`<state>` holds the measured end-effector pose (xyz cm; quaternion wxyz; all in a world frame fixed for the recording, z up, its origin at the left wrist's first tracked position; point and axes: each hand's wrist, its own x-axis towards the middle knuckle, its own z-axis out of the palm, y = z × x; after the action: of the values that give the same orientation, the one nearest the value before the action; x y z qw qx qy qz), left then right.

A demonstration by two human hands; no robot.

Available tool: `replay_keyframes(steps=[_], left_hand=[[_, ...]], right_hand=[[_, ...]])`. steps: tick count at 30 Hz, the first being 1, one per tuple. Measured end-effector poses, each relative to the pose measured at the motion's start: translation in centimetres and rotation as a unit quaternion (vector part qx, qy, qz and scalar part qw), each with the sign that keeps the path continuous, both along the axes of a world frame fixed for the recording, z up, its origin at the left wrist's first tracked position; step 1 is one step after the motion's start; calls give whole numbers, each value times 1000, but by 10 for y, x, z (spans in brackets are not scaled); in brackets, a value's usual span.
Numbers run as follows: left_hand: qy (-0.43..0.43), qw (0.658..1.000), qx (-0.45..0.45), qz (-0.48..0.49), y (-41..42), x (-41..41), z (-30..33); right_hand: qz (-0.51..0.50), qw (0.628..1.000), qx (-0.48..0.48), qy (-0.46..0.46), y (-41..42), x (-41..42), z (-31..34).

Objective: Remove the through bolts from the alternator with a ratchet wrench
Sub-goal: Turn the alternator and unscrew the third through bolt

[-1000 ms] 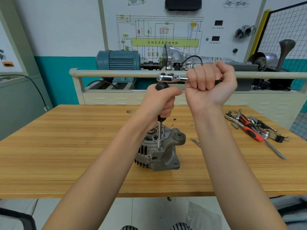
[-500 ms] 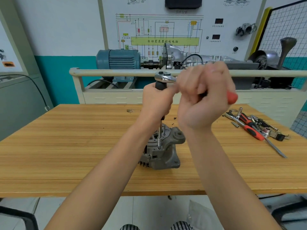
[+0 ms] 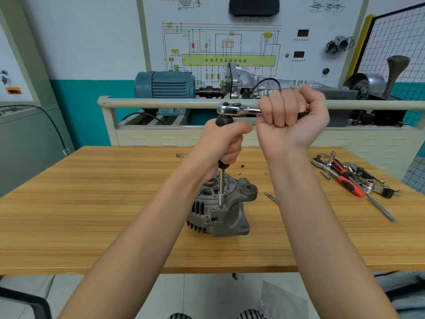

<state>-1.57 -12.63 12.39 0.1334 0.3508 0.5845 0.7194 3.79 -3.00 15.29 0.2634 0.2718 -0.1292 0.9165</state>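
Right hand grips ratchet wrench; left hand holds extension over alternator.

The wall diagram board has a green strip reading "自动变速器控制电脑"; its smaller labels are too blurred to read.

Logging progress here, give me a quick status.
Left hand grips extension handle, right hand grips ratchet wrench. Socket seated on alternator bolt. Nothing obstructing.
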Motion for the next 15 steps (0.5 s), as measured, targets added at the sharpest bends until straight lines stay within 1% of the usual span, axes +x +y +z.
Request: replay_keyframes(steps=[2,3,4,5,7,8,9,10,12,13,15], left_hand=[[-18,998,11,53,4,2,1],[-30,997,13,77,5,3,2],[-35,994,12,101,6,4,3],[-26,992,7,127,8,5,3],[35,982,-24,184,14,4,-2],[65,976,-32,207,19,4,-6],[75,973,-31,217,21,5,-8],[73,973,-25,219,22,7,-10],[69,975,-13,213,19,9,-8],[57,978,-1,199,14,10,-6],[31,988,13,147,5,10,-2]], right_hand=[[-85,994,62,29,-11,8,-4],[-143,983,98,55,-18,11,-6],[-213,965,130,86,-27,12,-8],[-293,936,159,117,-36,13,-11],[-432,861,222,152,-53,12,-17],[-475,829,250,157,-59,12,-20],[-500,808,267,159,-62,12,-23],[-512,800,271,157,-63,12,-25],[-506,810,258,145,-59,14,-27],[-489,825,245,141,-56,16,-25],[-416,873,209,146,-49,17,-19]])
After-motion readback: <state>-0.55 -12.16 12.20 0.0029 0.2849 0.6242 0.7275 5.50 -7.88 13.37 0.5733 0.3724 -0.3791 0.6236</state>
